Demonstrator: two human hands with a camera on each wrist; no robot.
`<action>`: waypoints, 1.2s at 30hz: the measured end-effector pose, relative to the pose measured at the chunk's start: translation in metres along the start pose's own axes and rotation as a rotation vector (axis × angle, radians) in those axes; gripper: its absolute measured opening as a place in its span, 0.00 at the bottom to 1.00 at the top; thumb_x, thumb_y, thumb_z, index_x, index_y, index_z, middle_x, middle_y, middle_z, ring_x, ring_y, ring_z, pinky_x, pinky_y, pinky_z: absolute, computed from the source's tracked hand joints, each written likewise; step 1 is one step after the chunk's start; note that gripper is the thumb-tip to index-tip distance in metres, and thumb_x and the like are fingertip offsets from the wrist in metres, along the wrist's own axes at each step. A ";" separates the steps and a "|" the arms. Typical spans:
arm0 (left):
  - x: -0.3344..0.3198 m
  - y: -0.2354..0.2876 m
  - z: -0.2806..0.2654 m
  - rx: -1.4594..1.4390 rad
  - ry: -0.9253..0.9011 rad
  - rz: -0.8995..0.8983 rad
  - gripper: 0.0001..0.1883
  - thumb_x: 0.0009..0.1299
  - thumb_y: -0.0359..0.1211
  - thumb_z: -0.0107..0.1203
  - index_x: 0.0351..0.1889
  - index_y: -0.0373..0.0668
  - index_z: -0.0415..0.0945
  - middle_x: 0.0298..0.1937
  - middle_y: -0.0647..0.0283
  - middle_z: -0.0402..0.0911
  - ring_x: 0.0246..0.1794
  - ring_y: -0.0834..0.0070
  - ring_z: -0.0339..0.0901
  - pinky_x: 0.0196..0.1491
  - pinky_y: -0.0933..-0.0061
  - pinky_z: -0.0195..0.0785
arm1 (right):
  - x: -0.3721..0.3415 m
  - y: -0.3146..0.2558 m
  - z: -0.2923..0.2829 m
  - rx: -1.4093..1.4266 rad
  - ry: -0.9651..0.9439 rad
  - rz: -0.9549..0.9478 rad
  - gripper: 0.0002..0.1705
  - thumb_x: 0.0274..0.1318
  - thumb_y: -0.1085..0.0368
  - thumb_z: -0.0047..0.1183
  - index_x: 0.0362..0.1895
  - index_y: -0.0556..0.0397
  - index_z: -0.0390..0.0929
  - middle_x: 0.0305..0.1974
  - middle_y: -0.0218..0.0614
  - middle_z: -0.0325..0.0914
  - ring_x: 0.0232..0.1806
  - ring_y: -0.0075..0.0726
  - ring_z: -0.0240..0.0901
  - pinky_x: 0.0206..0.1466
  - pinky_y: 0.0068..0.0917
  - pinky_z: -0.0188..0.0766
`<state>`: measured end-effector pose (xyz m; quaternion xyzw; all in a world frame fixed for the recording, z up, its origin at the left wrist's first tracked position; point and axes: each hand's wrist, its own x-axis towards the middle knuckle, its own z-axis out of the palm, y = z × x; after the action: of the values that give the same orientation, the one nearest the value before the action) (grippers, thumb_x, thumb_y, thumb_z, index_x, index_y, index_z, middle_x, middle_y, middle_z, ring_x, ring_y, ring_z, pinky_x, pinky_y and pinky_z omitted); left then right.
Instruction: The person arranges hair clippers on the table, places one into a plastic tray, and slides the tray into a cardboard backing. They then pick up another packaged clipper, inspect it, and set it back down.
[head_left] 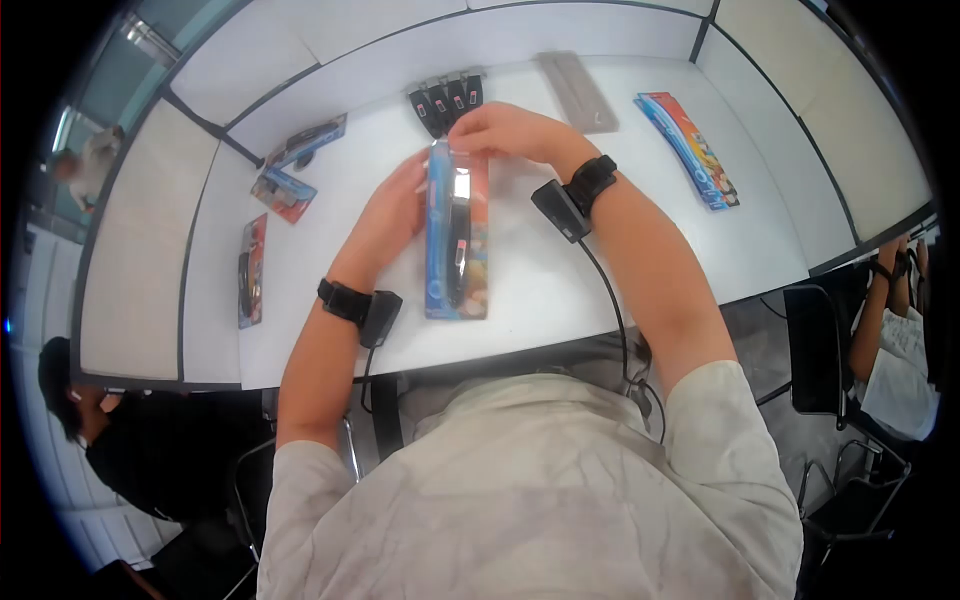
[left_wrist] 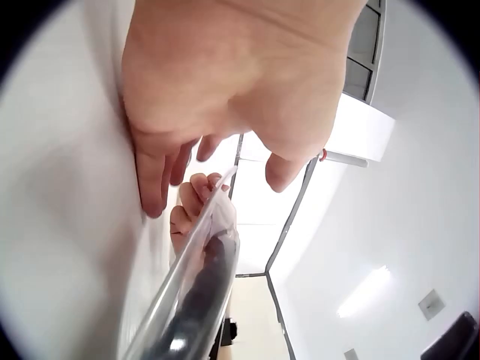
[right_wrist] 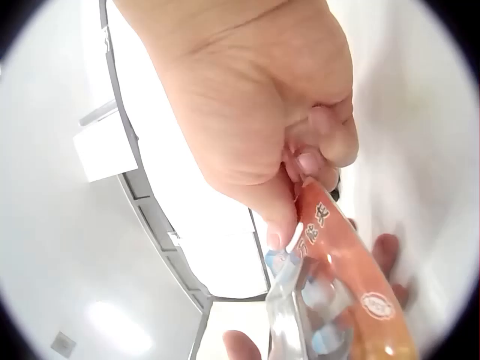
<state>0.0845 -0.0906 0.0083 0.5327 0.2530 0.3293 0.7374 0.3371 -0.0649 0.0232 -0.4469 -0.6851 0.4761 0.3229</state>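
A blister pack (head_left: 458, 245) with a blue and orange printed card and a clear plastic cover stands lengthwise in front of me; a black-handled tool shows inside it. My right hand (head_left: 515, 135) pinches the pack's far end, thumb and curled fingers at the orange corner of the card (right_wrist: 349, 274). Along the pack's left side is my left hand (head_left: 392, 215). In the left wrist view its fingers (left_wrist: 154, 184) are extended and the thumb is spread away, beside the clear plastic cover (left_wrist: 199, 289).
Several black-handled tools (head_left: 445, 103) with labels lie in a row at the back. A grey-brown flat piece (head_left: 578, 92) and printed cards (head_left: 688, 150) lie to the right. More packs (head_left: 252, 272) lie at the left. Low partition walls (head_left: 600, 35) enclose the table.
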 end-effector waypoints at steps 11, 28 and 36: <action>-0.017 0.014 0.023 -0.094 -0.183 -0.177 0.30 0.82 0.42 0.45 0.77 0.36 0.59 0.68 0.50 0.75 0.58 0.57 0.80 0.62 0.59 0.75 | -0.017 -0.009 -0.027 0.024 -0.006 0.071 0.17 0.68 0.52 0.57 0.34 0.52 0.83 0.24 0.20 0.70 0.22 0.14 0.53 0.25 0.19 0.48; -0.015 0.021 -0.002 0.546 -0.156 -0.050 0.32 0.75 0.35 0.60 0.76 0.42 0.63 0.62 0.57 0.76 0.53 0.73 0.78 0.51 0.72 0.77 | -0.020 0.013 -0.052 -0.072 -0.221 0.214 0.16 0.64 0.55 0.57 0.30 0.54 0.85 0.20 0.21 0.71 0.16 0.12 0.50 0.20 0.20 0.41; -0.016 0.027 -0.010 1.064 -0.100 0.175 0.30 0.59 0.37 0.75 0.60 0.44 0.79 0.48 0.69 0.80 0.38 0.80 0.71 0.39 0.76 0.70 | -0.031 -0.008 -0.046 -0.137 -0.227 0.273 0.17 0.62 0.54 0.59 0.28 0.54 0.84 0.15 0.20 0.66 0.15 0.15 0.49 0.19 0.22 0.42</action>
<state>0.0609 -0.0906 0.0313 0.8666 0.3041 0.1902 0.3469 0.3871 -0.0774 0.0457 -0.5000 -0.6812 0.5149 0.1445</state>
